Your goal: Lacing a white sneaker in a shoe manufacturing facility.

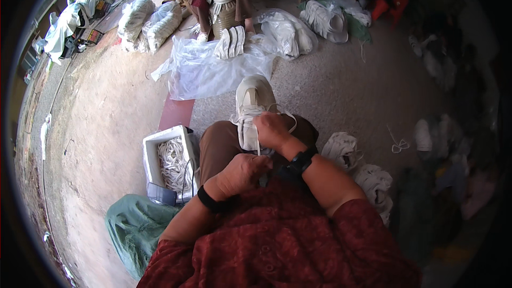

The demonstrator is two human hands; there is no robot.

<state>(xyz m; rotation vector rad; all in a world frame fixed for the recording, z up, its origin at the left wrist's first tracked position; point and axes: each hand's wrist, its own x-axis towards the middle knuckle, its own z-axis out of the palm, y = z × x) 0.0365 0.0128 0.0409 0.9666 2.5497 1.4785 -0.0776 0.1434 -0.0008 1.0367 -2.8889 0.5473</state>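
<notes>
A cream-white sneaker (256, 88) rests on my lap, toe pointing away from me. White shoelace (248, 112) crosses its upper, and a loose loop curves out to the right. My right hand (272, 129) is closed at the right side of the lacing, fingers pinched on the lace. Below the shoe's near end, my left hand (242, 173) makes a closed fist. A strand of lace runs down from the shoe to that fist. Both fingertips are partly hidden.
At my left stands a white foam box (151, 161) of loose shoelaces, beside a green sack (133, 229). White shoes (341, 148) lie at my right. Ahead, a plastic sheet (197, 77) carries more shoes (230, 42) before a seated person (224, 0). Stuffed plastic bags (162, 24) stand nearby.
</notes>
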